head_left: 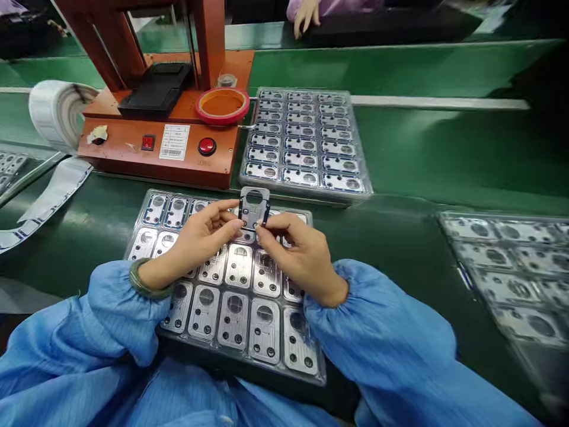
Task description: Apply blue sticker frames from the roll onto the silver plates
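Note:
My left hand [195,243] and my right hand [297,255] pinch the two sides of a small dark metal plate [254,200] with cut-out openings. The plate stands tilted above a clear plastic tray [249,372], which sits right in front of me. That tray holds rows of silver metal phone-sized plates [239,265], each with round holes. My hands and wrists hide its middle rows. Blue striped sleeves gathered at the wrists cover both my forearms, and a green bangle circles my left wrist.
An orange press machine [160,148] with a red button stands behind my tray, and a second tray of plates [306,139] lies to its right. A label roll [57,112] sits at left. A third tray [502,267] lies on the green belt at right. A co-worker's hand [306,15] shows at the far top.

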